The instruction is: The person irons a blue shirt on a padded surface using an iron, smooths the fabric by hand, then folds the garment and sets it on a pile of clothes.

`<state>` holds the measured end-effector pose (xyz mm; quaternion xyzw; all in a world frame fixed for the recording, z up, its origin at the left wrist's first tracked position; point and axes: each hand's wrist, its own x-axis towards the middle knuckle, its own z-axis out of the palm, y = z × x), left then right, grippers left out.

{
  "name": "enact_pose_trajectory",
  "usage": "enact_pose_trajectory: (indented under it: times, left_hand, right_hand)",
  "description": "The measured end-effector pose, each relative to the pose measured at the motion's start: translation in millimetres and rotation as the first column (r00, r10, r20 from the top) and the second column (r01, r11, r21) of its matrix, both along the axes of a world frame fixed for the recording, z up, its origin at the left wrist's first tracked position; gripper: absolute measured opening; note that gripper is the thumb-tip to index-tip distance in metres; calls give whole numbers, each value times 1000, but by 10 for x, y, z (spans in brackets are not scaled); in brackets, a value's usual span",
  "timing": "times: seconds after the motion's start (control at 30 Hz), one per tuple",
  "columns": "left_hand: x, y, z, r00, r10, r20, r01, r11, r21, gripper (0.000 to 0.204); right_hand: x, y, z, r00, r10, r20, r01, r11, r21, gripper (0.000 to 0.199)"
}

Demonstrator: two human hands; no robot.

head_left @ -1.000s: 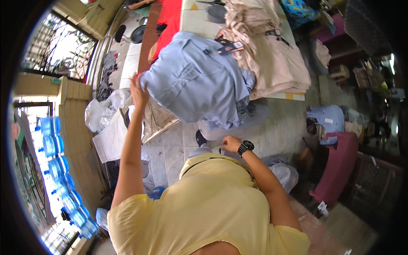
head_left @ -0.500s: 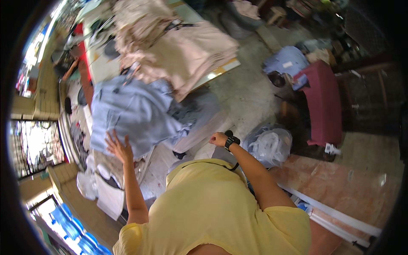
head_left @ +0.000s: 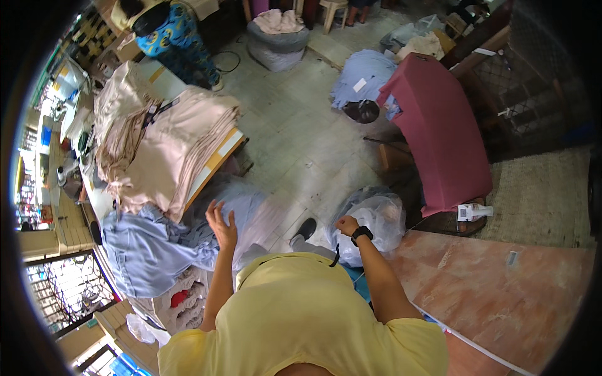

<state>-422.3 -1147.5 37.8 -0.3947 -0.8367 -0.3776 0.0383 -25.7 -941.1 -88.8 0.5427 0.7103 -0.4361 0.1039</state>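
Observation:
My left hand (head_left: pixel 224 227) is raised with its fingers apart and holds nothing. It is beside the heap of light-blue shirts (head_left: pixel 141 247) that hangs over the near end of the table at left. A clear plastic bag (head_left: pixel 235 200) with bluish cloth in it lies just beyond that hand. My right hand (head_left: pixel 347 225), with a black watch on the wrist, is loosely curled with nothing showing in it. Below it, partly hidden by the hand and forearm, sits a clear bag of white plastic (head_left: pixel 376 216).
Beige folded garments (head_left: pixel 182 135) are stacked on the table. A maroon cloth (head_left: pixel 439 131) covers a long piece at right, next to blue clothes (head_left: pixel 364 78). A marbled tabletop (head_left: pixel 495 282) is near right. A stuffed sack (head_left: pixel 279 44) and a bending person (head_left: pixel 172 37) are farther off.
The view has swung to the right, so the table now appears farther left. My left hand has come up off the blue shirts. My right hand stays curled and is now over the plastic bag.

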Motion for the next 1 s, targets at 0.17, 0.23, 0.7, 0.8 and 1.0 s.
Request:
enact_pose_trajectory:
  times: [0.17, 0.23, 0.7, 0.8, 1.0]
  left_hand:
    - [509, 1204, 5, 922, -320, 219, 333, 943, -22, 34]
    - [557, 1606, -80, 896, -375, 237, 386, 923, -1, 32]
    - [910, 6570, -898, 664, -739, 113, 743, 669, 9, 29]
    - [1204, 7849, -1070, 597, -798, 86, 794, 572, -204, 31]
    - [1721, 9679, -1845, 387, -918, -86, 735, 364, -572, 35]
  right_hand:
    - [690, 451, 146, 828, -529, -186, 486, 842, -233, 23]
    - [885, 613, 91, 787, -582, -203, 541, 810, -225, 25]
    - [1330, 3819, 1445, 561, -641, -525, 822, 356, 444, 32]
    - [1451, 4598, 1363, 506, -726, -465, 838, 286, 465, 33]
    - [1610, 5156, 1107, 336, -902, -270, 925, 261, 277, 41]
